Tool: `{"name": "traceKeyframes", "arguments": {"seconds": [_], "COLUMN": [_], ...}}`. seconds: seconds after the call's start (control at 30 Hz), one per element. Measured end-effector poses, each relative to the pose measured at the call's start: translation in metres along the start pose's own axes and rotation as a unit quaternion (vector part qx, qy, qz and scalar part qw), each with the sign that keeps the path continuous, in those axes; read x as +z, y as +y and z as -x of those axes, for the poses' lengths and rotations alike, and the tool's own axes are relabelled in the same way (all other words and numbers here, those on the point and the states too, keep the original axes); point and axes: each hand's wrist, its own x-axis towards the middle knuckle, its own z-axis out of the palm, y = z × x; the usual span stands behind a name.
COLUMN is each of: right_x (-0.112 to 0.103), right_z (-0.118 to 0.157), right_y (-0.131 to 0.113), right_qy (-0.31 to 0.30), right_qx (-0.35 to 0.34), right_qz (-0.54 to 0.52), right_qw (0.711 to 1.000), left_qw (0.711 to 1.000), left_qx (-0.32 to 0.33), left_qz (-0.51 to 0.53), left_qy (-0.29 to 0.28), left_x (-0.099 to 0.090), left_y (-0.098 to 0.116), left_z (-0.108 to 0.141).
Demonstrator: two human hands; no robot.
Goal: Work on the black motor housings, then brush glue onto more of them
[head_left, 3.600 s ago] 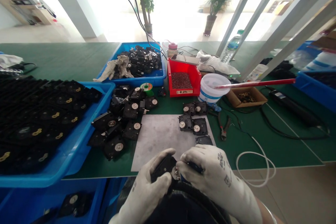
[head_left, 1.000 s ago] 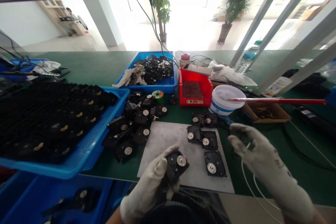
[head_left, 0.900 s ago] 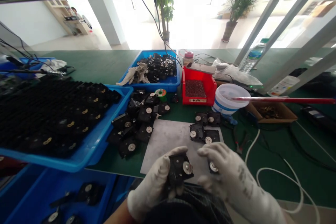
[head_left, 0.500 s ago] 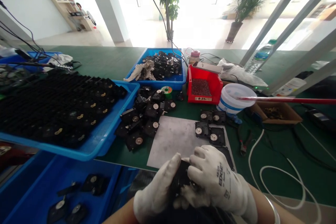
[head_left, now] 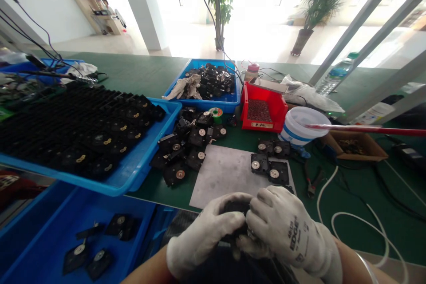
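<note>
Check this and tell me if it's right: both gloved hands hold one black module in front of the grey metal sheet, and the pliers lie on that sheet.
Not quite: in the head view, the pliers lie on the green mat, to the right of the grey metal sheet, not on it. The rest stands: the left hand and right hand hold one black module.
</note>
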Motion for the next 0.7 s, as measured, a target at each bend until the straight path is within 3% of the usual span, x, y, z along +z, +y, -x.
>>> {"name": "traceKeyframes", "arguments": {"seconds": [0.3,0.4,0.53,0.7], "right_x": [-0.006,0.001,0.014,0.018], "right_z": [-0.009,-0.006,-0.002,-0.003], "right_y": [-0.016,-0.015,-0.005,-0.01], "right_qy": [-0.058,-0.045,0.011,0.041], "right_qx": [-0.01,0.006,0.03,0.025], "right_qz": [0.036,0.038,0.001,0.045], "right_qw": [0.998,0.998,0.999,0.998], "left_qw": [0.998,0.994,0.963,0.968], "left_qx": [-0.035,0.034,0.156,0.128], "left_qz": [0.016,-0.051,-0.167,-0.158], "left_qy": [0.056,0.087,0.146,0.15], "left_x": [0.014,0.002,-0.013,-0.003], "left_y": [0.002,-0.013,-0.032,-0.022], "left_z": [-0.01,-0.003,0.005,-0.003]}}
